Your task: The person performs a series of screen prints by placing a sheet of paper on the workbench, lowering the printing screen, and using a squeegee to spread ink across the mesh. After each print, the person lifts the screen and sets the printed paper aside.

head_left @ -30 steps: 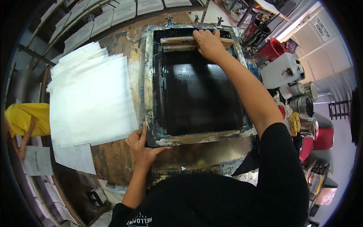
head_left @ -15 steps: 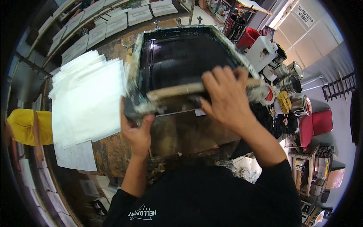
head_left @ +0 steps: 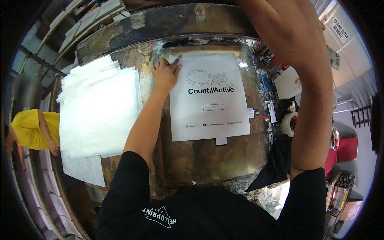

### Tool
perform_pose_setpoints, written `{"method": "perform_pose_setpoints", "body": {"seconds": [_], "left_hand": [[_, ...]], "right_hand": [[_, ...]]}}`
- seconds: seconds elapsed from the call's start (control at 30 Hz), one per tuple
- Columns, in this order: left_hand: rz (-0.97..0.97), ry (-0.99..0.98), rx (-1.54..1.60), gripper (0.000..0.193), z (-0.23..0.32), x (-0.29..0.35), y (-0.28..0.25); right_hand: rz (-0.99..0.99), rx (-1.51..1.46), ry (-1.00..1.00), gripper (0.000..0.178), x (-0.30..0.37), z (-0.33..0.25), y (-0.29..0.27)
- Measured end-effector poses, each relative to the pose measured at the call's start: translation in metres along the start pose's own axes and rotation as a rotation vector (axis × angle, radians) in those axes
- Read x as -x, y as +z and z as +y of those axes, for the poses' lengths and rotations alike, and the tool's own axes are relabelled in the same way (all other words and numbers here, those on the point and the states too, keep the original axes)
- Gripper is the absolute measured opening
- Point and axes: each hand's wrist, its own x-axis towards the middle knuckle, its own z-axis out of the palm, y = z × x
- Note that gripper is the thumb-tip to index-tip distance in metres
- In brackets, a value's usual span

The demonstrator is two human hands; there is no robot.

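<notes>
We see a white rectangular paper sheet printed with black lettering and a small outlined box [head_left: 210, 96] lying flat on the worn, paint-stained bench [head_left: 208, 158], roughly at its centre and square to the near edge. Small pale tabs of tape or card [head_left: 221, 141] sit against the sheet's lower and right edges.

The left hand [head_left: 165, 74] rests at the sheet's upper left corner. Its fingers [head_left: 174, 67] are spread and laid flat, the tips overlapping the paper's edge while the palm lies on the bench beside it. It presses down and grips nothing.

The right arm [head_left: 308, 80] is raised high across the upper right of the view. The right hand runs out past the top edge of the picture, so we cannot tell whether it is open or closed, nor what it has hold of.

To the left of the printed sheet, close to the left forearm, lies a loosely fanned stack of blank white paper sheets [head_left: 100, 110] on the bench. At the far left a person in a yellow shirt [head_left: 34, 132] stands apart from the bench. On the right, beyond the bench edge, we note a white container [head_left: 289, 83] and a red rounded object [head_left: 346, 148] among clutter too small to identify.
</notes>
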Motion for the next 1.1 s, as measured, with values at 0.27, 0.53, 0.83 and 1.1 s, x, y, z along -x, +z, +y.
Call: {"method": "perform_pose_setpoints", "body": {"seconds": [0.27, 0.53, 0.83, 1.1], "left_hand": [[0.031, -0.281, 0.573, 0.025, 0.003, 0.006, -0.037], [0.340, -0.783, 0.323, 0.024, -0.083, 0.183, -0.185], [0.421, -1.077, -0.371, 0.043, -0.192, 0.282, -0.336], [-0.531, 0.031, -0.226, 0.122, -0.026, 0.261, -0.248]], "right_hand": [[-0.180, -0.104, 0.332, 0.069, -0.025, -0.023, -0.015], [-0.077, -0.128, 0.020, 0.065, 0.010, 0.003, 0.004], [-0.069, 0.000, 0.085, 0.046, 0.045, 0.016, 0.020], [0.073, 0.154, -0.121, 0.048, 0.045, 0.009, 0.018]]}}
